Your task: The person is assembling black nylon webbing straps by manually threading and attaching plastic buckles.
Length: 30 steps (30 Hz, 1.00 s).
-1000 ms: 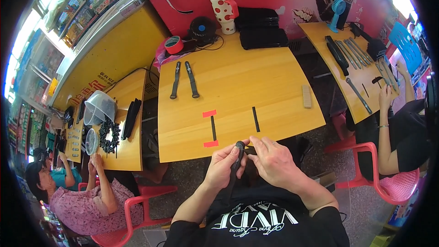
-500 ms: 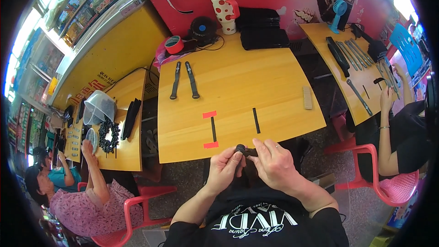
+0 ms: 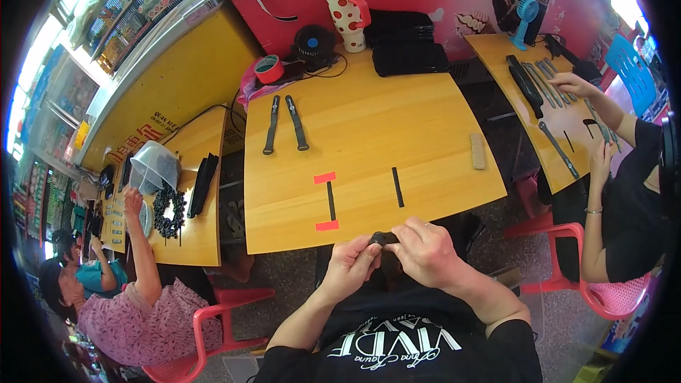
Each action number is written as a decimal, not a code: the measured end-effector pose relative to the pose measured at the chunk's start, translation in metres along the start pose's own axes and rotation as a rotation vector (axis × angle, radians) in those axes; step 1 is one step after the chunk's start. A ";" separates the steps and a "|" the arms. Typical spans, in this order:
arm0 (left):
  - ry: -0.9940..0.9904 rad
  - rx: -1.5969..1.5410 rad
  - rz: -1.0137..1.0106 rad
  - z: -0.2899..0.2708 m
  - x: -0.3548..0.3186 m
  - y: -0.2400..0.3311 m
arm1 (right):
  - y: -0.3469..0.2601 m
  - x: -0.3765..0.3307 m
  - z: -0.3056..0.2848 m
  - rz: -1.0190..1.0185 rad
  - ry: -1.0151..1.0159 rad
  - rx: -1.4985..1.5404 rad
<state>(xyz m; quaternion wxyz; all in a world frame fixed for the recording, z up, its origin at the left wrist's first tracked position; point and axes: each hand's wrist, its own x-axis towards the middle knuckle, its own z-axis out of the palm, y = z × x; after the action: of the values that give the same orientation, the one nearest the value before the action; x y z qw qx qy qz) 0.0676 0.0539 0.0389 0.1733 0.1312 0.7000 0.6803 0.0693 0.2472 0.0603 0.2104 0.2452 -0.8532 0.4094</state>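
Just off the front edge of the wooden table (image 3: 369, 110), my left hand (image 3: 349, 267) and my right hand (image 3: 428, 252) pinch a black strap (image 3: 384, 238) between them. Part of it hangs below my fingers, and its far details are hidden by them. Two dark grey straps (image 3: 270, 128) with end loops lie side by side on the table's left. Nearer to me, a black line (image 3: 330, 201) runs between two pieces of red tape (image 3: 325, 178). Another black line (image 3: 398, 187) lies to its right.
A ribbed beige strip (image 3: 477, 152) lies near the table's right edge. At the back stand a stack of black cases (image 3: 410, 59), a dotted tumbler (image 3: 347, 18), a black fan (image 3: 315, 44) and a red tape roll (image 3: 269, 69). Co-workers sit at side tables left and right.
My fingers have closed up around the black strap, with the right hand turned slightly. The right co-worker's hand has reached toward the straps; the left co-worker's hand has risen toward the plastic tub.
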 end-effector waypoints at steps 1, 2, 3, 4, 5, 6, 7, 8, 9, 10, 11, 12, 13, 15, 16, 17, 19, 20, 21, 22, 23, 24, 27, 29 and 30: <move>-0.028 0.051 -0.053 -0.003 0.000 0.002 | -0.001 0.002 -0.003 -0.045 -0.046 -0.077; -0.055 0.102 -0.106 -0.005 0.000 0.004 | 0.000 0.003 -0.005 -0.091 -0.091 -0.154; -0.055 0.100 -0.105 -0.005 0.001 0.006 | 0.002 0.003 -0.008 -0.091 -0.093 -0.155; -0.068 0.095 -0.154 -0.005 0.001 0.009 | 0.005 0.004 -0.011 -0.129 -0.153 -0.177; -0.082 0.090 -0.203 -0.005 0.002 0.011 | 0.006 0.004 -0.012 -0.168 -0.214 -0.199; -0.081 0.088 -0.203 -0.006 0.001 0.012 | 0.006 0.004 -0.012 -0.168 -0.216 -0.199; -0.101 0.105 -0.208 -0.008 0.001 0.013 | 0.006 0.003 -0.012 -0.182 -0.214 -0.216; -0.119 0.121 -0.213 -0.010 0.000 0.014 | 0.007 0.003 -0.011 -0.197 -0.212 -0.232; -0.115 0.119 -0.213 -0.012 0.001 0.015 | 0.007 0.004 -0.011 -0.200 -0.216 -0.230; -0.150 0.138 -0.231 -0.014 0.002 0.017 | 0.007 0.005 -0.011 -0.206 -0.197 -0.211; -0.184 0.157 -0.250 -0.016 0.003 0.018 | 0.007 0.006 -0.011 -0.211 -0.179 -0.192; -0.181 0.156 -0.249 -0.018 0.003 0.020 | 0.006 0.006 -0.012 -0.214 -0.182 -0.191; -0.200 0.152 -0.269 -0.019 0.004 0.021 | 0.004 0.007 -0.014 -0.193 -0.193 -0.184; -0.220 0.145 -0.288 -0.021 0.005 0.024 | 0.004 0.008 -0.014 -0.170 -0.207 -0.179; -0.236 0.117 -0.318 -0.021 0.005 0.025 | 0.005 0.008 -0.012 -0.175 -0.200 -0.140; -0.253 0.088 -0.347 -0.022 0.006 0.026 | 0.007 0.009 -0.011 -0.178 -0.194 -0.102; -0.380 0.212 -0.275 -0.028 0.006 0.021 | 0.013 0.010 -0.009 -0.255 -0.109 -0.108; -0.504 0.340 -0.199 -0.030 0.007 0.016 | 0.016 0.013 -0.011 -0.333 -0.020 -0.112; -0.881 0.282 -0.299 -0.021 -0.007 -0.005 | 0.026 0.024 -0.020 -0.274 0.153 -0.364; -0.876 0.276 -0.291 -0.008 -0.017 -0.015 | 0.030 0.043 -0.036 0.061 0.457 -0.106; -0.809 0.228 -0.315 0.002 -0.026 -0.023 | 0.023 0.064 -0.068 0.024 0.558 -0.158; -0.773 0.180 -0.340 0.000 -0.027 -0.031 | 0.022 0.066 -0.075 0.075 0.521 -0.023; -0.110 -0.142 -0.370 -0.030 -0.011 -0.005 | 0.012 0.059 -0.046 0.119 0.074 0.070; -0.109 -0.243 -0.298 -0.024 -0.001 0.000 | 0.015 0.038 -0.023 0.297 -0.037 0.325; -0.126 -0.332 -0.254 -0.022 0.003 0.001 | 0.013 0.029 -0.014 0.430 -0.061 0.444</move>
<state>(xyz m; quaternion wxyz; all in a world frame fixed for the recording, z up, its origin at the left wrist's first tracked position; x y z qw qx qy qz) 0.0556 0.0350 0.0404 0.3202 0.0540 0.5770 0.7494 0.0410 0.2586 0.0774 0.0348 0.1113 -0.7812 0.6133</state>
